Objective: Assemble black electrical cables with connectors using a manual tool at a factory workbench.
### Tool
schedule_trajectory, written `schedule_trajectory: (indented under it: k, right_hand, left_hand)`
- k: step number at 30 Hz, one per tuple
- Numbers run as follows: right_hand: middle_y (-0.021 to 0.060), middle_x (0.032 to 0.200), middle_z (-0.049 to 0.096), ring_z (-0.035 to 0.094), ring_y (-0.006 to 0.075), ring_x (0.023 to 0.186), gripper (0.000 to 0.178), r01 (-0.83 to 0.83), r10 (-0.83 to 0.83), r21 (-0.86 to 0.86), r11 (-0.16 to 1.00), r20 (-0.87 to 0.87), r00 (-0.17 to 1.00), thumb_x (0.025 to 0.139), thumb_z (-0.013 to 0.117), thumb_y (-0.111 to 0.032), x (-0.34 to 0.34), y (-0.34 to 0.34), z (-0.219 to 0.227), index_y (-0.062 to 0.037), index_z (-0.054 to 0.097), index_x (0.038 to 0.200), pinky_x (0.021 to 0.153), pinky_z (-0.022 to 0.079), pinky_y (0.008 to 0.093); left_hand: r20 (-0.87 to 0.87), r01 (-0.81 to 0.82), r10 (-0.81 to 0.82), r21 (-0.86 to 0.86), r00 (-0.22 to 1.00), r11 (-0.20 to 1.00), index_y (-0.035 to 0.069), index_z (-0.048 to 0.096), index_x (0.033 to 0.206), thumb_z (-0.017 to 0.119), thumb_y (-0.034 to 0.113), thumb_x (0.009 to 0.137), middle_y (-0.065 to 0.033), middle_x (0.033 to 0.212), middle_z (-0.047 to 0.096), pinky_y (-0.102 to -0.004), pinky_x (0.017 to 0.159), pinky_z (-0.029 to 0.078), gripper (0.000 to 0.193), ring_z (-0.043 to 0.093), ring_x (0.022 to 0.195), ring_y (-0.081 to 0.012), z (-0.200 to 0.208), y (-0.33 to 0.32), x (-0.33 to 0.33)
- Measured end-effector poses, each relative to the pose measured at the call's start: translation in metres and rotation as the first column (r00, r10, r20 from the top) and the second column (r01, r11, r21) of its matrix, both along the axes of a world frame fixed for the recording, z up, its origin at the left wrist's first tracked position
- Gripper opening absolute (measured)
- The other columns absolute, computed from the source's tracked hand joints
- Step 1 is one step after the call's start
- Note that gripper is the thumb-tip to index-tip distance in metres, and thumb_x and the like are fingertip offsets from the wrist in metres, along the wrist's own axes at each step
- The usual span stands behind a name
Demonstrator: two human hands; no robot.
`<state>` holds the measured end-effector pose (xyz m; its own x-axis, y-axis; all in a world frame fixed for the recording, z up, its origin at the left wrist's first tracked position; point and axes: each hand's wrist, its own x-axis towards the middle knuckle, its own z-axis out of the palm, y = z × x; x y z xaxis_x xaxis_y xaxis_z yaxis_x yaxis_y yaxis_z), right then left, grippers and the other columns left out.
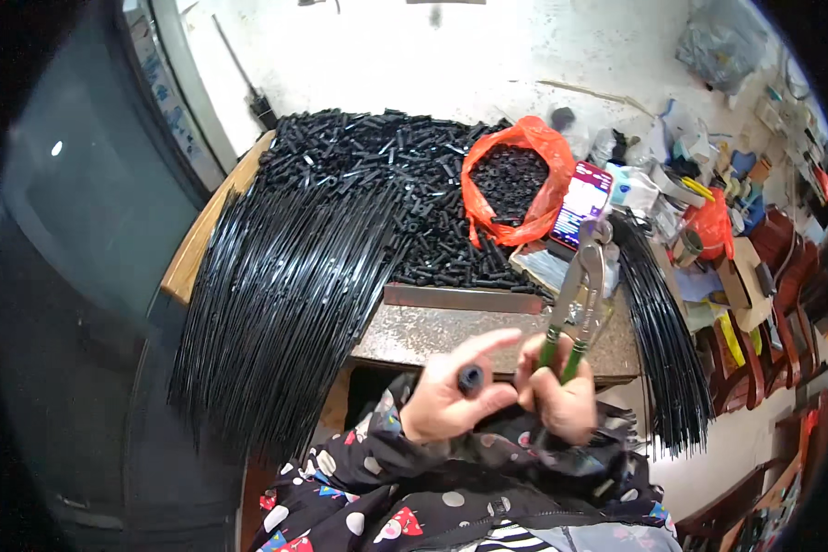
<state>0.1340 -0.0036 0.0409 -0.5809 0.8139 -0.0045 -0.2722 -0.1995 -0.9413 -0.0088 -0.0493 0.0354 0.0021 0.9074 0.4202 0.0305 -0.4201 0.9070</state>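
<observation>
My left hand [446, 396] is curled round a short black tubular piece [470, 378], whose round end shows between thumb and forefinger. Those two fingers stand apart, while the other fingers are mostly hidden. Close beside it, my right hand [561, 396] grips a pair of metal pliers [580, 293] by the green handles. The pliers' head points up and away from me, with nothing that I can make out in the jaws. The right hand is slightly blurred.
A heap of small black tubular pieces [368, 152] covers the table's back. Long thin black rods [276, 304] lie left, and another bundle [662, 340] hangs right. A red plastic bag [558, 152] holds more pieces. Nearby are a lit phone [582, 204] and a metal bar [463, 299].
</observation>
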Motion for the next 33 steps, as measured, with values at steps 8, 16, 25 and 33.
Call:
schedule_trajectory:
  k: [8,16,25,33]
  right_hand:
    - [0.0024,0.06,0.05,0.044,0.0051,0.046,0.016,-0.626,0.49,0.046,0.778,0.581,0.651,0.073,0.045,-0.007,0.034,-0.025,0.002,0.0006,0.048,0.086,0.042,0.035,0.0184]
    - [0.0073,0.096,0.044,0.046,0.0113,0.075,0.049,-0.689,0.762,-0.406,0.601,0.03,0.647,0.078,0.04,-0.011,0.039,-0.017,-0.007,-0.0075,0.016,0.119,0.068,0.037,0.0239]
    - [0.0105,0.07,0.05,0.048,0.0147,0.057,0.045,-0.648,0.253,0.345,0.679,0.719,0.648,0.071,0.044,-0.005,0.041,-0.021,0.022,-0.0076,0.03,0.114,0.058,0.039,0.0257]
    - [0.0006,0.077,0.048,0.046,0.0085,0.064,0.043,-0.648,0.498,0.116,0.753,0.543,0.676,0.073,0.042,-0.002,0.048,-0.016,0.001,-0.0045,0.029,0.114,0.057,0.038,0.0208]
  left_hand:
    - [0.163,-0.056,0.067,-0.069,0.984,0.996,-0.004,0.044,0.098,0.073,0.017,0.044,0.0083,0.048,0.034,-0.0137,0.039,0.018,0.066,0.027,0.042,0.0007,-0.003,-0.009,-0.032]
    - [0.099,-0.113,0.116,-0.035,0.988,0.993,-0.001,0.053,0.081,0.067,0.009,0.054,0.0074,0.045,0.035,-0.0157,0.037,0.019,0.032,0.027,0.04,0.0,0.004,-0.013,-0.013]
    - [0.039,-0.295,0.294,0.025,0.955,0.955,0.0,0.051,0.08,0.064,0.009,0.057,0.0065,0.044,0.036,-0.0156,0.037,0.022,0.028,0.029,0.04,-0.0008,-0.012,-0.013,-0.006]
    - [0.054,-0.206,0.201,0.119,0.978,0.971,-0.006,0.047,0.087,0.058,0.014,0.066,0.0048,0.05,0.038,-0.0151,0.04,0.024,0.031,0.031,0.043,-0.0015,-0.005,-0.016,-0.02]
